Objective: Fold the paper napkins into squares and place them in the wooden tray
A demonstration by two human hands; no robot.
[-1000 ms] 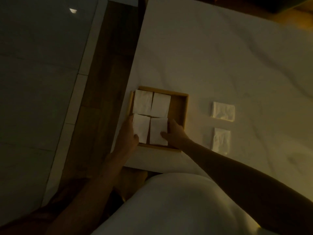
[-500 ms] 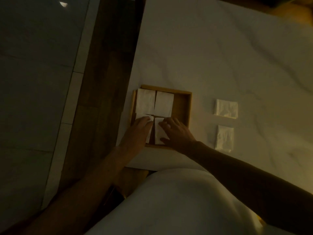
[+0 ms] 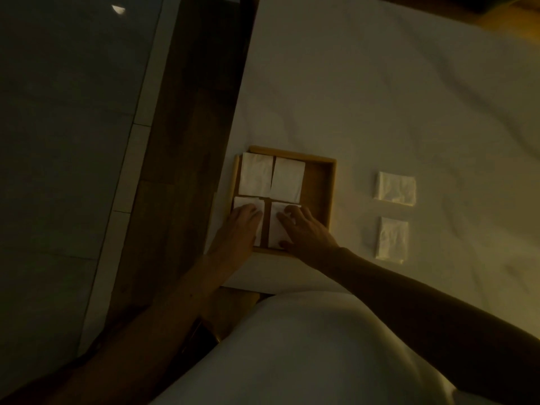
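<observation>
My left hand [image 3: 239, 226] lies flat, fingers [image 3: 252, 210] straight, pressing the left napkin [image 3: 244, 201] at 7 o'clock in the wooden tray [image 3: 331, 194]. My right hand [image 3: 306, 232] presses the right napkin [image 3: 276, 233] at 5 o'clock, fingers spread. Spare napkins [image 3: 396, 188] lie on the bench [image 3: 380, 97] at 3 o'clock.

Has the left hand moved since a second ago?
Yes. The left hand has shifted from the left edge of the wooden tray inward onto the near-left napkin.
</observation>
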